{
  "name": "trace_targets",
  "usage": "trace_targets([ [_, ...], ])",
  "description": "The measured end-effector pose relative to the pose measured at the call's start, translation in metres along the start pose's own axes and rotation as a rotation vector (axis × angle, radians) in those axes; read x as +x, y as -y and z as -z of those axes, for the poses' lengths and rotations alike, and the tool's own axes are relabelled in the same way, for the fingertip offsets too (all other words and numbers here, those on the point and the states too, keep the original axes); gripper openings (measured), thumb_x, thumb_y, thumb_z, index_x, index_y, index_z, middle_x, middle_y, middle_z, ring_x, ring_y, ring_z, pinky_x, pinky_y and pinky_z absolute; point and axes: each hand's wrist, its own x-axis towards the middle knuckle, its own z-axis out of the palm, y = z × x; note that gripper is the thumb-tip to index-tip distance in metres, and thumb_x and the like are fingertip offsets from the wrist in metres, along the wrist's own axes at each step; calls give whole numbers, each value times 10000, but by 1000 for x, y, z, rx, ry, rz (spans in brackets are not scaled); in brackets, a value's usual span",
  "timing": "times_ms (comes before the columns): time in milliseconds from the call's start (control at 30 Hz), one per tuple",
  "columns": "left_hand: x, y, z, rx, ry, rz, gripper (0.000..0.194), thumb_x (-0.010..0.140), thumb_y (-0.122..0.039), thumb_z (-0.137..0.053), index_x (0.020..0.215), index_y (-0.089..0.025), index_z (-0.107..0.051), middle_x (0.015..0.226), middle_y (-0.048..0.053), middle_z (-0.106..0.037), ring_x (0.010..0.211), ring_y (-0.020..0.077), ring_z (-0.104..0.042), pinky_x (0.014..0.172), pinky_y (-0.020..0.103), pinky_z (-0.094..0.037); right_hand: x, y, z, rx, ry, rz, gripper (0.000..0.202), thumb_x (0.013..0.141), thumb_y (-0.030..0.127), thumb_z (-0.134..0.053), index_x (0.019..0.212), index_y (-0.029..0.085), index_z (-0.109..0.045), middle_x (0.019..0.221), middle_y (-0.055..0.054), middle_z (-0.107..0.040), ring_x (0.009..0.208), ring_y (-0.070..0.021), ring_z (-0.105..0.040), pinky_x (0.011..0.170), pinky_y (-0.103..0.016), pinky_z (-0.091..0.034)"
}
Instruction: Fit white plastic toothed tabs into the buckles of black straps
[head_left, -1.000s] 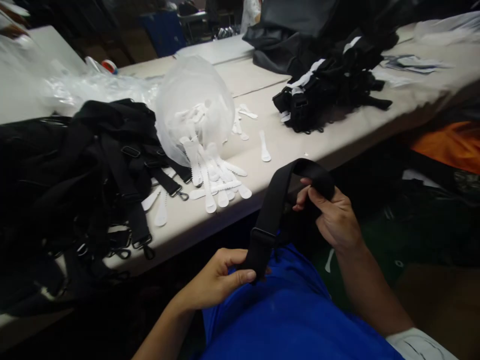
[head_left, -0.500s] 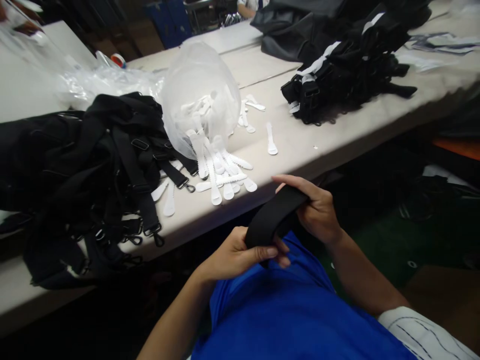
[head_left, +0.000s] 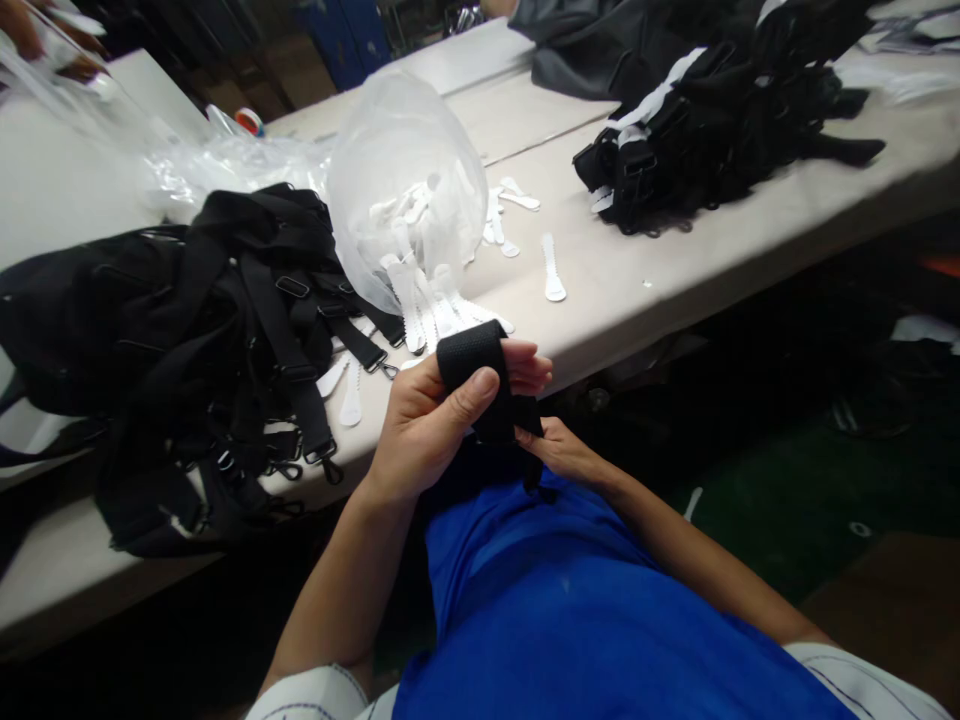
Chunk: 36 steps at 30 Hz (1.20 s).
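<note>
Left hand: closed on the strap, with the thumb [head_left: 474, 388] pressing the webbing across the fingers of the left hand [head_left: 420, 430].
Right hand: its fingers gripped the strap's lower part; the right hand [head_left: 568, 450] was partly hidden by the strap.
Black webbing strap [head_left: 465, 352]: looped over the left fingers, just off the table's near edge, above the blue garment [head_left: 570, 610].
Feel: probably light, bendy but fairly firm, not fragile; the flat width looked the best hold, a hand at each end of the loop.
White serrated strips [head_left: 442, 310]: just beyond the left hand by the near edge, spilling from the translucent bag [head_left: 405, 130].
Clipped straps [head_left: 259, 300]: heaped at the table's left, hanging over the near edge; a swing that way might snag.
Table [head_left: 600, 310]: room seemed easier toward the right, along its near edge.
Tied strap bundle [head_left: 705, 150]: farther right on top.
</note>
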Motion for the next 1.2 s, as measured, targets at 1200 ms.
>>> trace_targets([
  [1200,28,7,4,15,-288,139,190,855,-163,-693,1023,-91,-642,1075,126,-748,751,157,-743,638,186,-617,6,18,1,-50,317,60,618,975,605,-399,981,92,-742,978,-121,-727,907,-196,-663,860,-301,-497],
])
